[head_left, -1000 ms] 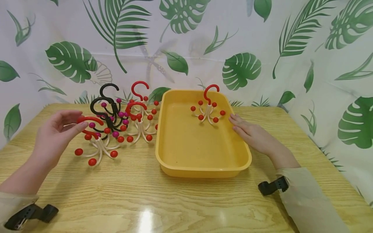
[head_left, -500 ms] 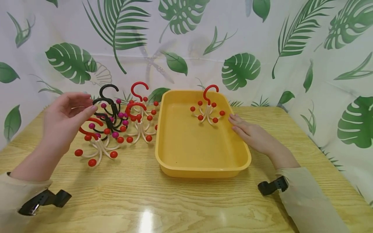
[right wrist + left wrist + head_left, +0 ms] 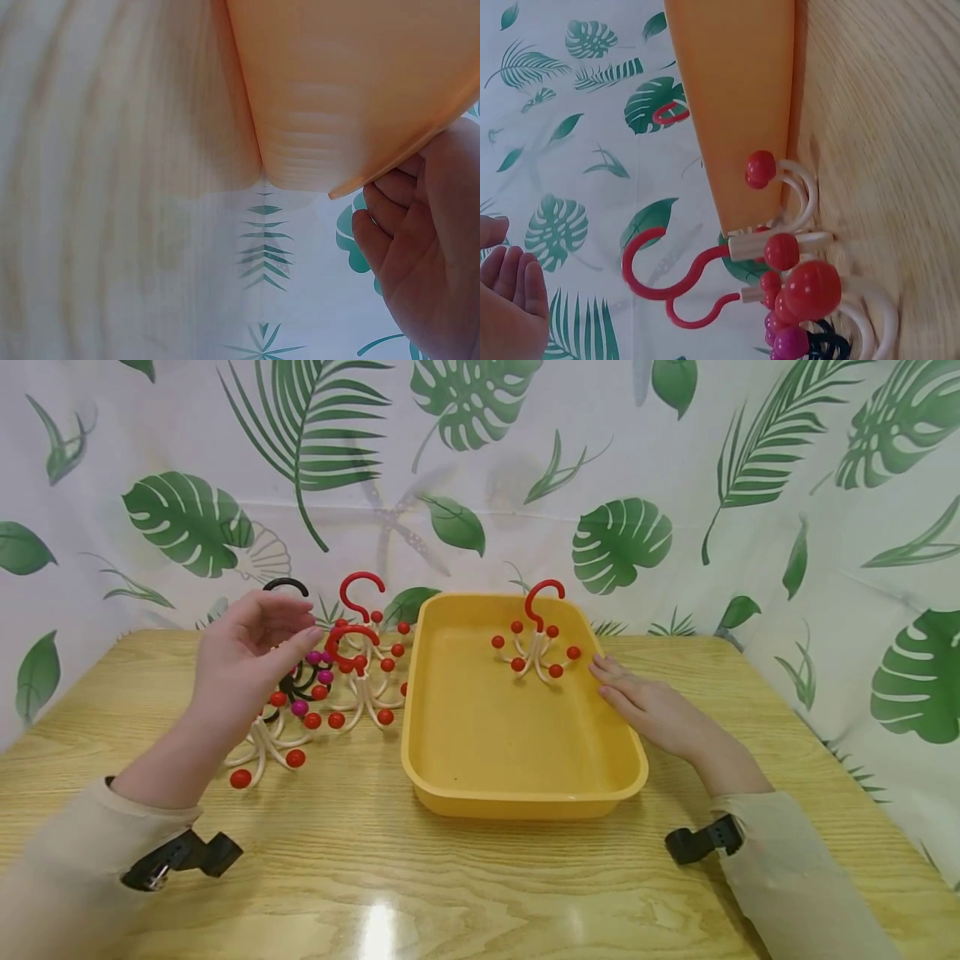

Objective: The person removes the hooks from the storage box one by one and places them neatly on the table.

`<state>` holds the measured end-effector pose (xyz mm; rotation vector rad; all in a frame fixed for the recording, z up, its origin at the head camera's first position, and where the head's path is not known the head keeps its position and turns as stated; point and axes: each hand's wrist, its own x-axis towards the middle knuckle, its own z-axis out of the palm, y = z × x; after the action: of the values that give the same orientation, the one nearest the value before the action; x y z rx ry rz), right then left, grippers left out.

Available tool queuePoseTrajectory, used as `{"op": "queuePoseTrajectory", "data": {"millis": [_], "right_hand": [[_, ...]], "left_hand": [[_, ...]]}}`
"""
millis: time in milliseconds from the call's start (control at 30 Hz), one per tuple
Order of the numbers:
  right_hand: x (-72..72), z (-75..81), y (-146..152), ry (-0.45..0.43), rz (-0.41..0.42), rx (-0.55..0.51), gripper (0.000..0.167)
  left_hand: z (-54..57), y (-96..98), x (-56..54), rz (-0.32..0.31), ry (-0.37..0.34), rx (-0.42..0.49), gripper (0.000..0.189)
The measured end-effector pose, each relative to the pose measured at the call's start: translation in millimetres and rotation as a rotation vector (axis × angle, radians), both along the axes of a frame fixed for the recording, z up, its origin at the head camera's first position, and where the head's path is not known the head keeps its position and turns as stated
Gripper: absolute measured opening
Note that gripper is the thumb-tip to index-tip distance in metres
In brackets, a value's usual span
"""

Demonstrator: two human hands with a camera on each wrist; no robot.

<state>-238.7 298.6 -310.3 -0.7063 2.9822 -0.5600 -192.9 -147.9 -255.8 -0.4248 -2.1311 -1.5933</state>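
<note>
My left hand is raised over the hangers at left, thumb and fingers apart and holding nothing; the left wrist view shows the bare hand too. Below it, partly hidden, is a hanger with white curved arms and red ball tips. Black hangers with magenta balls are mostly covered by the hand. Just right stand two red-hooked hangers, a nearer one and one behind. My right hand rests straight fingers on the right rim of a yellow plastic tub.
One red-hooked hanger stands inside the tub, toward its back right. The wooden table runs back to a leaf-patterned cloth. Each sleeve carries a black wrist camera, the left one and the right one.
My left hand has left the red hook of the nearest hanger, rising and moving right past the black hooks. The right hand and the tub have stayed in place.
</note>
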Motion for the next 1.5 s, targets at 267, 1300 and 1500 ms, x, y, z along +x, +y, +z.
{"op": "queuePoseTrajectory", "data": {"millis": [267, 1300, 1500], "right_hand": [[-0.4, 0.0, 0.5, 0.009, 0.008, -0.009, 0.053], [0.0, -0.6, 0.8, 0.004, 0.015, -0.020, 0.054], [1.3, -0.2, 0.5, -0.002, -0.006, -0.022, 0.053]], "left_hand": [[-6.5, 33.4, -11.7, -0.101, -0.084, -0.045, 0.032], [13.9, 148.5, -61.8, -0.318, -0.160, 0.058, 0.025], [15.6, 160.2, -72.9, -0.347, -0.172, 0.083, 0.024]]}}
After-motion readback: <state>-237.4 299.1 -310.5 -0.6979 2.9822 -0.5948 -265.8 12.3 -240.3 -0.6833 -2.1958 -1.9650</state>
